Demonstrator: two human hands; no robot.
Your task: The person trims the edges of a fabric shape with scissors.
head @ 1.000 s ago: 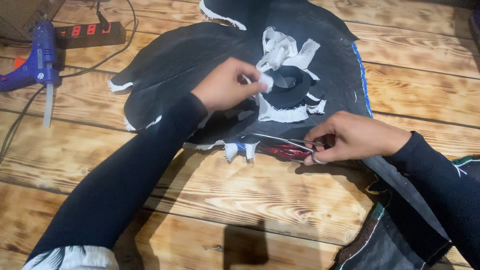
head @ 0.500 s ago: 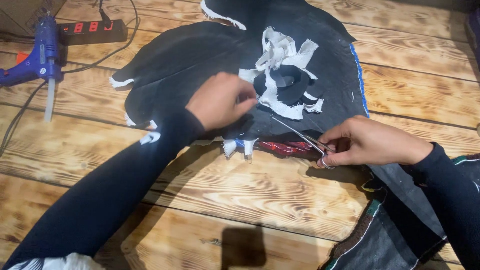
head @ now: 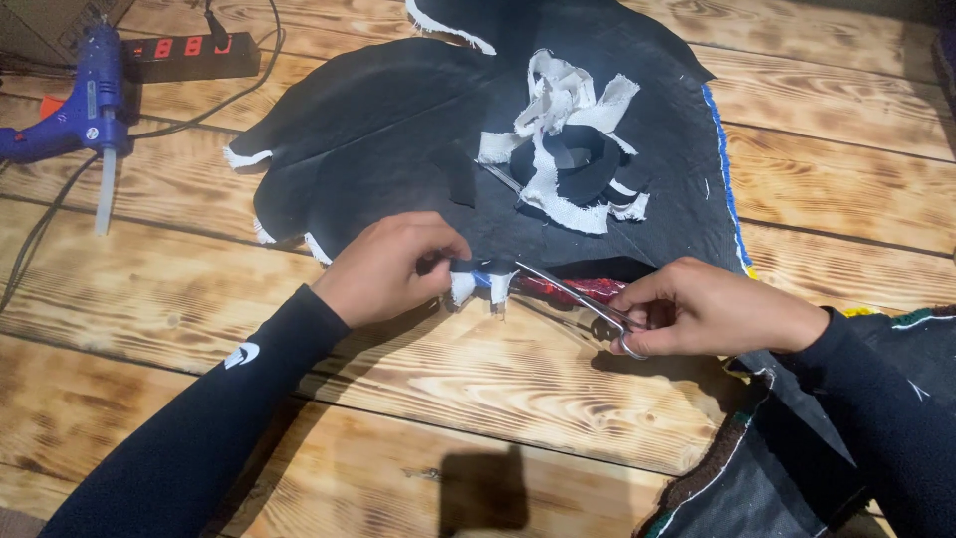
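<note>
two hands closed: left [head: 388, 267] pinching black fabric [head: 398, 130] edge, right [head: 697, 309] gripping scissors [head: 578, 296]

One small screen is seen: a red digit display [head: 191, 47] on the black power strip [head: 199, 57], which lies at the top left of the wooden table [head: 478, 399]. The display is made of glowing red segments on a black, long body. At the far top left corner, part of a brown cardboard box [head: 50, 25] is seen, cut by the edge. No labels or signs are seen.
</note>
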